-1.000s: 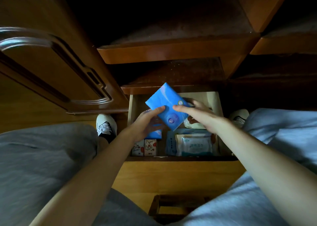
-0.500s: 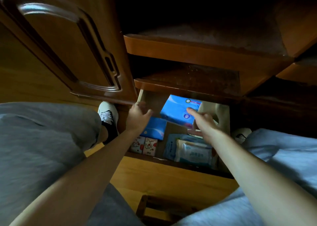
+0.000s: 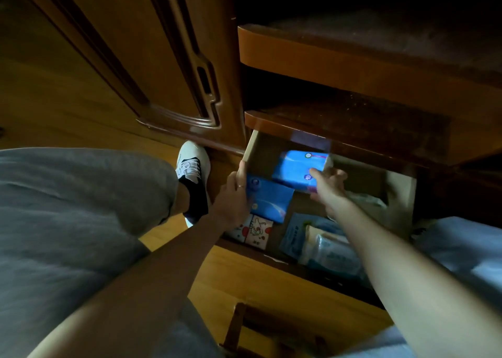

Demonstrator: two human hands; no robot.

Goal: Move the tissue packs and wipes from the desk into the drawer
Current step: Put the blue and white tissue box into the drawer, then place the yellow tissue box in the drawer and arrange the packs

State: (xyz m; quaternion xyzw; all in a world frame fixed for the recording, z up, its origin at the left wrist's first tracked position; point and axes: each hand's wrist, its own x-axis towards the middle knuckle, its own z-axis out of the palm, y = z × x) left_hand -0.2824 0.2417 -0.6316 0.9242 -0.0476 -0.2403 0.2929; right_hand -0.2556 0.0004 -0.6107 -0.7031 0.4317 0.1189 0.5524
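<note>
The wooden drawer (image 3: 402, 194) stands pulled out under the desk. My right hand (image 3: 327, 186) grips a blue tissue pack (image 3: 296, 169) at the drawer's back, thumb on top. My left hand (image 3: 235, 194) rests at the drawer's left wall and touches a second blue tissue pack (image 3: 269, 198) lying inside. Two small cartoon-print tissue packs (image 3: 252, 231) sit at the front left. A pale wipes pack (image 3: 328, 251) lies at the front right, partly hidden by my right forearm.
A carved cabinet door (image 3: 152, 67) stands to the left. Two shelf edges (image 3: 339, 61) overhang the drawer. My grey-trousered knees flank it, and a white shoe (image 3: 191, 165) is on the wooden floor. A wooden stool frame (image 3: 244, 327) is below.
My right hand has carried the blue tissue pack from above the drawer down into its back. My left hand let go of it and moved to the drawer's left side.
</note>
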